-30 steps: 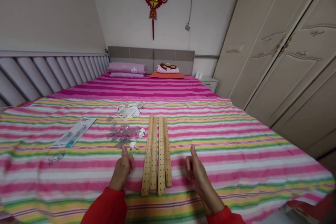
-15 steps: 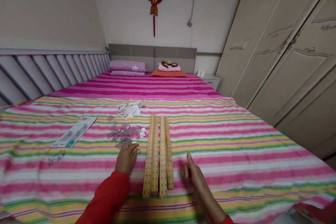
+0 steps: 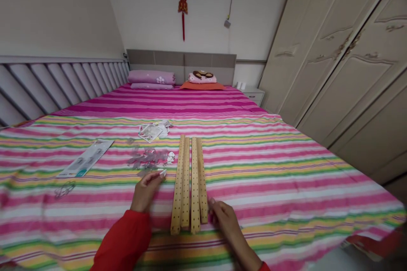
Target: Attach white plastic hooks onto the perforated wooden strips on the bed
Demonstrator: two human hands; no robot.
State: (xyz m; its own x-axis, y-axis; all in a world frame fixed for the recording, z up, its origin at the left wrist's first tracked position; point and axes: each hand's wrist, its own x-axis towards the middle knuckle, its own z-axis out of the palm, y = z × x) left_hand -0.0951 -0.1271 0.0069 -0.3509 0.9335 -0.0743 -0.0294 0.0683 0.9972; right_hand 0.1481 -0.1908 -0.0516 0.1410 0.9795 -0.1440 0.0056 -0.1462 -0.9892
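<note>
Several pale wooden strips with rows of small holes (image 3: pixel 194 186) lie side by side, running away from me on the striped cloth. To their left, my left hand (image 3: pixel 146 190) is closed in a pinch on a small white piece (image 3: pixel 163 173), too small to name. My right hand (image 3: pixel 224 216) is beside the near end of the rightmost strip, its fingers curled together; what they hold, if anything, is hidden. Just beyond my left hand lies a pile of small clear plastic bags (image 3: pixel 148 159), with white round pieces (image 3: pixel 171 158) at its right edge.
Farther off lies a heap of white packaging (image 3: pixel 151 131). On the left are a flat blister pack (image 3: pixel 85 159) and a thin wire-like bundle (image 3: pixel 65 189). Pillows (image 3: pixel 151 78) rest by the headboard; a rail (image 3: pixel 63 80) borders the left side and a wardrobe (image 3: pixel 333 63) the right.
My right hand has moved left to the strips, and its raised thumb has closed onto the fingers. My left hand has turned slightly, and a white piece now shows at its fingertips.
</note>
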